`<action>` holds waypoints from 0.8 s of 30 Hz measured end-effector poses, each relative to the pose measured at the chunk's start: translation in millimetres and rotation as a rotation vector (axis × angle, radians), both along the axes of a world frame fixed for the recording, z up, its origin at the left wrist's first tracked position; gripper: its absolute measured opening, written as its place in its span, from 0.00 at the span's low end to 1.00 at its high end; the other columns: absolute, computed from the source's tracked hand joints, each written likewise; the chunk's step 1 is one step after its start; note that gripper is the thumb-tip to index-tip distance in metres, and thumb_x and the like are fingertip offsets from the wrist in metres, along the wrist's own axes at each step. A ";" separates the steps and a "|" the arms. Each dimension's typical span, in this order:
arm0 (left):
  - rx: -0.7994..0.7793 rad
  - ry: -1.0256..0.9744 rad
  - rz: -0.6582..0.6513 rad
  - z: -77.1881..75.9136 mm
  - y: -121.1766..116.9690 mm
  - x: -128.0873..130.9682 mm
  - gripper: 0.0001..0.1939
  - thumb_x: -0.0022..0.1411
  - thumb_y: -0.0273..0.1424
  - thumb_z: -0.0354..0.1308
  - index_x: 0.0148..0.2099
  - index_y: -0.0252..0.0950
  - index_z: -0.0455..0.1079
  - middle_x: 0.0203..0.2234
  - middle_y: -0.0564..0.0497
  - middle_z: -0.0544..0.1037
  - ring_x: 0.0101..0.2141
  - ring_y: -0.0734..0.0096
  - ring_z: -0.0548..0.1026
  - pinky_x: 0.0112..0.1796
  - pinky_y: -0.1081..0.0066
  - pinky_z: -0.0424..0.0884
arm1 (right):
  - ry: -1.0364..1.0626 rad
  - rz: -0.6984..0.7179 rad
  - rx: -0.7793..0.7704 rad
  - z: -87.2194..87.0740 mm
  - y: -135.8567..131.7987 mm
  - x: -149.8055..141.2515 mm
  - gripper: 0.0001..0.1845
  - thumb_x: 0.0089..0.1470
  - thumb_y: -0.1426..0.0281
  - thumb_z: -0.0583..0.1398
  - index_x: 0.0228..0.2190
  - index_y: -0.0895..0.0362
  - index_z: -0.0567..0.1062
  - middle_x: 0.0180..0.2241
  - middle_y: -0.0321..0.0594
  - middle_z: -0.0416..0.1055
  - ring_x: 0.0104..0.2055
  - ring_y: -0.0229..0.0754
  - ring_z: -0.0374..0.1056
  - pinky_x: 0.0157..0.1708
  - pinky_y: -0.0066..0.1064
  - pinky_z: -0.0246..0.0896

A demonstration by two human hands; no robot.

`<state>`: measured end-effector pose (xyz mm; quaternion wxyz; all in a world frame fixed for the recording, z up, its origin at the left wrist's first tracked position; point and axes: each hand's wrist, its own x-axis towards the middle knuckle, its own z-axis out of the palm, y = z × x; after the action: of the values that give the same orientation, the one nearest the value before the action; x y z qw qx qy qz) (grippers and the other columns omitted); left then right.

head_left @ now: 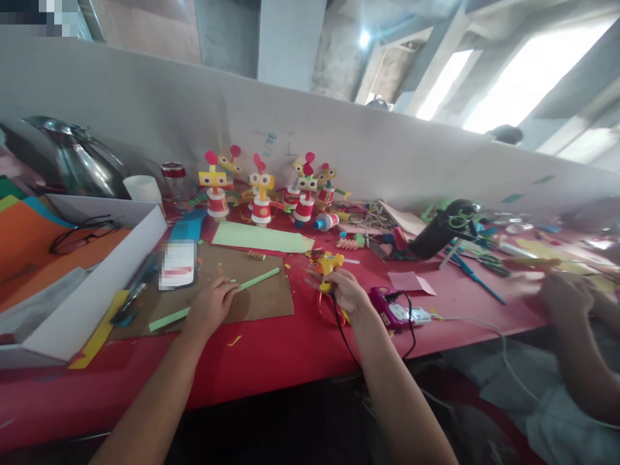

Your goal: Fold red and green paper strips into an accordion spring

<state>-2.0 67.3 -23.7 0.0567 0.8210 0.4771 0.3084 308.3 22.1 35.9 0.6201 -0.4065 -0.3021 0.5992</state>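
Long light-green paper strips (259,279) run across a brown cardboard sheet (266,303). My left hand (212,305) is closed at their middle, its fingertips together on the green paper; whether this is one strip or two is hidden beneath the hand. A yellow hot glue gun (330,266) with a black cord is gripped in my right hand (347,290), held over the red tabletop just right of the cardboard. Beyond my left hand lies a small coiled paper spring (256,256), with a wide light-green paper sheet (261,237) behind it.
Several paper-cup figures (261,200) stand along the partition. At left are a white box (97,290) with coloured paper and glasses, a phone (177,265) and a steel jug (87,161). A purple power strip (387,309) sits right; another person's hands (564,294) are farther right.
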 end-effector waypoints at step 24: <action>-0.013 0.009 -0.020 0.5 0.2 -0.4 0.14 0.66 0.32 0.46 0.43 0.37 0.73 0.39 0.46 0.75 0.38 0.63 0.75 0.39 0.65 0.69 | 0.080 -0.391 -0.297 -4.8 20.1 65.6 0.12 0.42 0.86 0.55 0.27 0.58 0.66 0.23 0.37 0.70 0.20 0.35 0.69 0.14 0.19 0.64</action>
<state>-2.4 67.5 -23.2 0.0631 0.8266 0.4713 0.3009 373.9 42.2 31.1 0.6691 -0.5199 -0.1012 0.5213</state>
